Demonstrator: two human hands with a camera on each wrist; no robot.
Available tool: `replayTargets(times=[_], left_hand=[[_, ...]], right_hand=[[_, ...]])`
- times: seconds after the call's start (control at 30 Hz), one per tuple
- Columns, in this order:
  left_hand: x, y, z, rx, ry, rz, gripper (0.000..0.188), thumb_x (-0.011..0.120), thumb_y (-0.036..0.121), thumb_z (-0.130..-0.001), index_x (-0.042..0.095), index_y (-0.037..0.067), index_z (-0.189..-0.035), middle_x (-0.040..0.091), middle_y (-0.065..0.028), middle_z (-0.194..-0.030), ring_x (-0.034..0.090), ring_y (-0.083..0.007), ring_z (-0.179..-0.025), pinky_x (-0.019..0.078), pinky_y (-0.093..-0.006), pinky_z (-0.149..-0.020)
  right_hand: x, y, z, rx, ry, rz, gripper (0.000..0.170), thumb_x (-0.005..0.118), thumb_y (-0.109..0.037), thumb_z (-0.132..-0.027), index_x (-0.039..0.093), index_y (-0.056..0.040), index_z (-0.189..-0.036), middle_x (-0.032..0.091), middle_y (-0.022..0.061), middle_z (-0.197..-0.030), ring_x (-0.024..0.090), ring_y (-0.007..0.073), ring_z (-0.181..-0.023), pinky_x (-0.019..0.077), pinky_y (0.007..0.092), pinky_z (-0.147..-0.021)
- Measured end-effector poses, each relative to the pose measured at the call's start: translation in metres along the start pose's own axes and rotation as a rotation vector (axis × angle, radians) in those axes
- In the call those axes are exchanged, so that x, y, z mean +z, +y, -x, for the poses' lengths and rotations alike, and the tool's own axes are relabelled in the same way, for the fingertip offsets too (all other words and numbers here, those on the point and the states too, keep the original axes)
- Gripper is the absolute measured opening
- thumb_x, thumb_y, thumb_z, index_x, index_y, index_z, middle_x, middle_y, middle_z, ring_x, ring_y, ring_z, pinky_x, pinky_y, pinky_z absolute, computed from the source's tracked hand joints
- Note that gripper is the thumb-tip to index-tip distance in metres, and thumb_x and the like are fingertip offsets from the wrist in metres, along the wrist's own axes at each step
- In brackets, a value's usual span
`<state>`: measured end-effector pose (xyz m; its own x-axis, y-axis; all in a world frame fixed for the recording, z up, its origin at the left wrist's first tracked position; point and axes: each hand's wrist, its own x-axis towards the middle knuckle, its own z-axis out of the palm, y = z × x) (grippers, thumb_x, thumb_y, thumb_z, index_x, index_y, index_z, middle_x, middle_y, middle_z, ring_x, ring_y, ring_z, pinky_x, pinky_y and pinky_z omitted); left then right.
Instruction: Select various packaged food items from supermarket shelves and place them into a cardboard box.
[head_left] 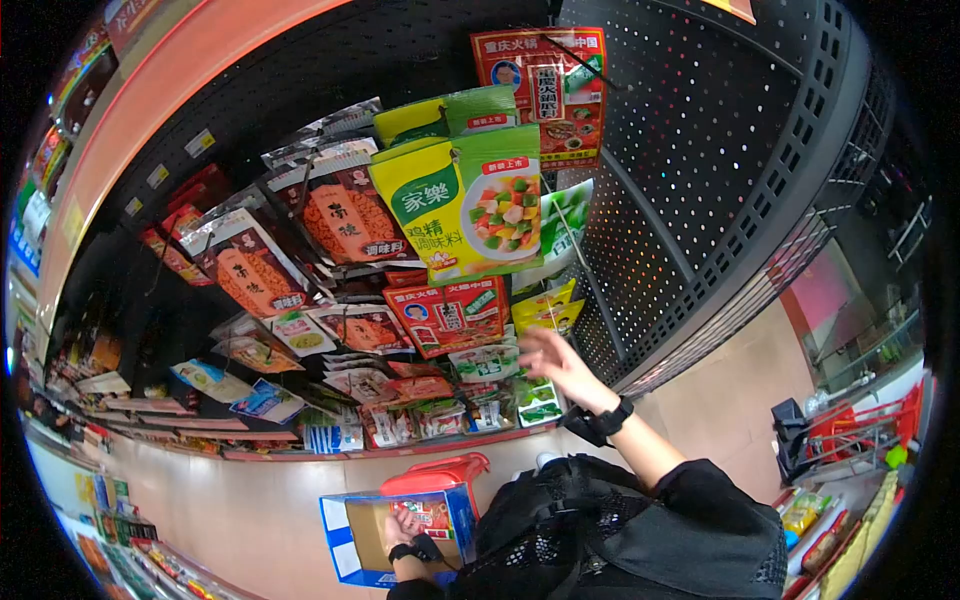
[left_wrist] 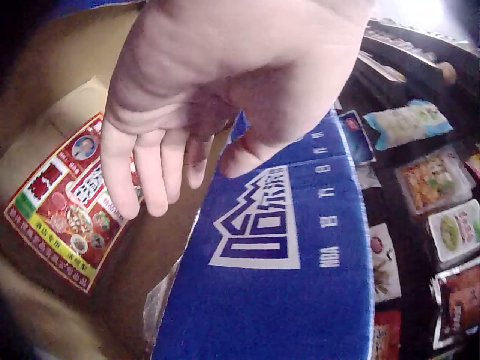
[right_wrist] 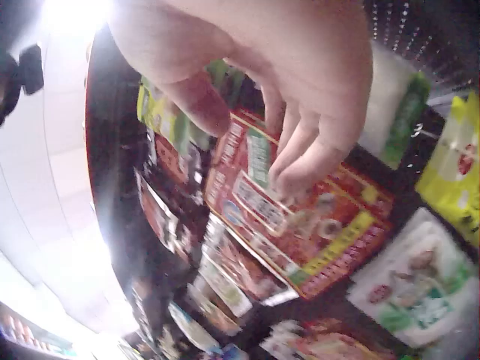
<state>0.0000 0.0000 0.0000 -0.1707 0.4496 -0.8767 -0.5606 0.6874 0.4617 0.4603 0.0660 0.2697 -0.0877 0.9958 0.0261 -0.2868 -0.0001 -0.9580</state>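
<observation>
I stand at a black rack (head_left: 660,130) with a pierced back panel, its hooks full of packets and a red strip (head_left: 290,455) along its bottom edge. My right hand (head_left: 562,370) is raised near the rack's lower right corner, thumb and fingertips apart, holding nothing, just in front of a hanging red packet (head_left: 447,318); whether I touch it I cannot tell. A yellow-green packet (head_left: 490,215) hangs above, towards the top edge. Low down, my left hand (head_left: 402,525) is inside a blue box (left_wrist: 300,315), fingers loose, thumb apart from them, gripping nothing. A second red packet (left_wrist: 71,206) lies in that box, against its bare brown cardboard. Pale tiled floor (head_left: 215,500) runs along the aisle, with more stocked shelves (head_left: 150,555) across it and a red trolley (head_left: 865,430) off to the right.
</observation>
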Motion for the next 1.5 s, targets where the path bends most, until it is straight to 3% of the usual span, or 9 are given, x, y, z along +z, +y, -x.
replayTargets(times=[0.2,0.47,0.67,0.83,0.93,1.0,1.13,1.4,1.5], left_hand=[[0.02,0.002,0.073,0.205,-0.09,-0.272,0.026,0.043,0.023,-0.08,0.046,0.006,-0.098,0.053,-0.0058,-0.091,0.053,-0.0151,-0.074,0.0474,-0.0303,-0.059],[0.034,-0.014,0.115,0.463,-0.134,-0.557,0.013,0.045,0.012,-0.079,0.051,0.004,-0.088,0.054,-0.0044,-0.074,0.052,-0.0119,-0.06,0.0435,-0.023,-0.053],[0.033,-0.003,0.143,0.608,-0.051,-0.929,0.016,0.047,0.017,-0.079,0.054,0.004,-0.085,0.054,-0.0026,-0.071,0.049,-0.0104,-0.058,0.0416,-0.0231,-0.051],[0.045,0.004,0.161,0.848,0.034,-0.817,0.013,0.048,0.01,-0.076,0.055,0.001,-0.081,0.052,-0.0018,-0.062,0.048,-0.0119,-0.055,0.0411,-0.0242,-0.053],[0.053,0.013,0.175,0.9,0.197,-1.07,0.02,0.048,0.006,-0.075,0.049,-0.001,-0.093,0.053,-0.0111,-0.082,0.05,-0.0209,-0.071,0.041,-0.0296,-0.065],[0.073,0.015,0.196,1.201,0.537,-0.743,0.03,0.048,0.002,-0.072,0.044,-0.001,-0.101,0.041,-0.0174,-0.107,0.045,-0.0266,-0.088,0.0382,-0.0317,-0.074],[0.121,0.033,0.234,1.438,0.502,-0.626,0.035,0.047,-0.003,-0.069,0.041,0.0,-0.104,0.025,-0.0176,-0.12,0.039,-0.0274,-0.098,0.0354,-0.032,-0.079],[0.22,0.04,0.264,1.646,-0.04,-0.753,0.027,0.047,-0.003,-0.069,0.046,0.002,-0.096,0.033,-0.0167,-0.113,0.042,-0.0262,-0.097,0.034,-0.0323,-0.083],[0.232,0.036,0.272,1.09,-0.791,-0.231,0.05,0.062,0.022,-0.071,0.037,0.003,-0.109,0.036,-0.0103,-0.111,0.04,-0.0205,-0.098,0.0337,-0.0333,-0.084]], right_hand=[[0.034,-0.059,-0.034,-0.432,0.031,-0.45,0.065,0.045,0.002,-0.075,0.009,-0.0097,-0.128,0.031,0.0144,-0.123,0.033,0.0256,-0.113,0.0306,0.0378,-0.092],[0.05,-0.074,-0.044,-0.392,0.288,-0.432,0.047,0.053,-0.004,-0.078,0.028,0.0013,-0.117,0.049,0.0091,-0.102,0.051,0.0159,-0.09,0.0466,0.0305,-0.074],[0.052,-0.067,-0.039,-0.337,0.241,-0.263,0.027,0.056,-0.009,-0.077,0.046,0.0009,-0.099,0.053,0.0045,-0.086,0.052,0.0103,-0.069,0.0479,0.0255,-0.064],[0.059,-0.072,-0.026,-0.373,0.219,-0.207,0.02,0.056,-0.016,-0.078,0.052,0.0013,-0.087,0.053,0.0025,-0.073,0.05,0.0092,-0.061,0.0448,0.0236,-0.057],[0.06,-0.082,-0.012,-0.343,0.2,-0.222,0.022,0.055,-0.019,-0.079,0.054,0.0015,-0.086,0.052,0.0023,-0.069,0.049,0.0094,-0.058,0.0439,0.0238,-0.056],[0.053,-0.085,-0.002,-0.349,0.166,-0.205,0.022,0.054,-0.019,-0.08,0.054,0.0015,-0.087,0.052,0.0025,-0.068,0.049,0.0094,-0.057,0.044,0.0238,-0.056],[0.05,-0.097,0.01,-0.349,0.139,-0.302,0.021,0.052,-0.019,-0.081,0.054,0.0011,-0.087,0.052,0.0027,-0.066,0.049,0.0096,-0.056,0.0442,0.024,-0.054],[0.058,-0.114,0.024,-0.37,0.014,-0.169,0.016,0.05,-0.015,-0.082,0.053,0.0011,-0.084,0.055,0.0034,-0.067,0.051,0.0085,-0.055,0.0441,0.023,-0.053],[0.067,-0.125,0.035,-0.328,-0.159,-0.026,0.02,0.047,-0.012,-0.082,0.051,0.0013,-0.097,0.054,0.0008,-0.083,0.048,0.0045,-0.066,0.0427,0.02,-0.058]])
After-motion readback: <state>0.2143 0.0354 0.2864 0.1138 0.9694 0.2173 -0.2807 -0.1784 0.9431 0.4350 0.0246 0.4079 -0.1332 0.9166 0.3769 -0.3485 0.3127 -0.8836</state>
